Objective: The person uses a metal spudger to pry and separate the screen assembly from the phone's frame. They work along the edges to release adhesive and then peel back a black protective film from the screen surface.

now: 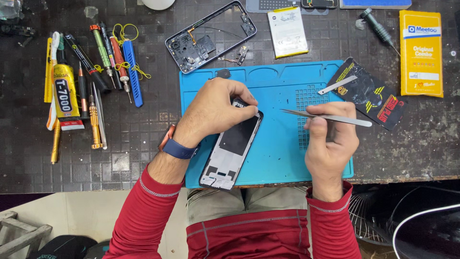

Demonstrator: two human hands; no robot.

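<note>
- Head view, looking down on a dark tiled workbench: a person in red sleeves works over a blue silicone repair mat (pixel 282 153) laid at the bench's near edge, middle.
- Left hand (pixel 218 108), a blue band at its wrist, arches over the top end of a phone frame (pixel 232 146), fingers curled together and pressing on its upper corner.
- That phone frame lies slanted on the mat's left half, its lower end reaching the mat's near edge; a black panel fills its upper part and pale metal shows below.
- Right hand (pixel 330 144) rests on the mat's right half, thumb and forefinger pinching metal tweezers (pixel 326 116), the other fingers folded into the palm.
- Those tweezers lie nearly level, the sharp tip pointing left toward the frame and stopping short of it, over the mat's grid of small cells.
- A second phone chassis (pixel 211 36), stripped open, sits beyond the mat's far left corner, with a white-wrapped battery (pixel 287 31) just to its right.
- Screwdrivers and a blue pry tool (pixel 132 67) lie in a row toward the bench's left edge, beside a yellow tube of glue (pixel 64 91).
- A black packet (pixel 371 96) overlaps the mat's far right corner, a flat metal spudger (pixel 338 85) across it; a yellow packet (pixel 421 52) lies near the bench's right edge.
</note>
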